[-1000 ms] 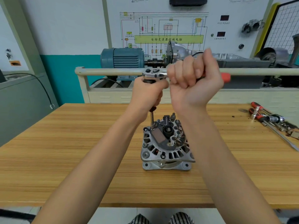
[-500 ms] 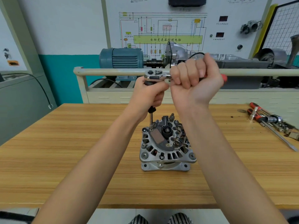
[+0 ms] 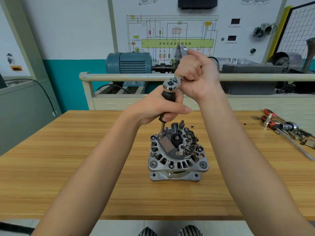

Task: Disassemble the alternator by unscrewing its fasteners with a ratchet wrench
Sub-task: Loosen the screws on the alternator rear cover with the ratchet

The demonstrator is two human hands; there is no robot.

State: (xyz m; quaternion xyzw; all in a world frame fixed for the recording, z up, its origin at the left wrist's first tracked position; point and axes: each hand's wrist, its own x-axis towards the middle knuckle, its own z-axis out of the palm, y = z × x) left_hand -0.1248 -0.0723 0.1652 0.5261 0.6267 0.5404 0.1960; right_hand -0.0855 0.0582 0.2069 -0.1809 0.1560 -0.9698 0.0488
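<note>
A grey alternator (image 3: 177, 157) stands upright on the wooden table (image 3: 68, 167), its black rear electronics facing up. A ratchet wrench (image 3: 170, 85) sits on top of a black-sleeved extension bar (image 3: 167, 103) whose thin steel tip meets a fastener at the alternator's upper left. My left hand (image 3: 158, 110) grips the black extension bar just below the ratchet head. My right hand (image 3: 197, 77) is curled round the ratchet's handle, which now points away from me and is hidden by the fist.
Red-handled tools and sockets (image 3: 281, 126) lie at the table's right side. Behind the table runs a cream rail (image 3: 119, 76), with a blue motor (image 3: 129, 63) and a wiring-diagram board (image 3: 177, 34) beyond. A grey cabinet (image 3: 22, 108) stands at left.
My right hand has swung the ratchet handle from pointing right to pointing away from me. My left hand has kept hold of the extension bar, and the alternator has stayed in place.
</note>
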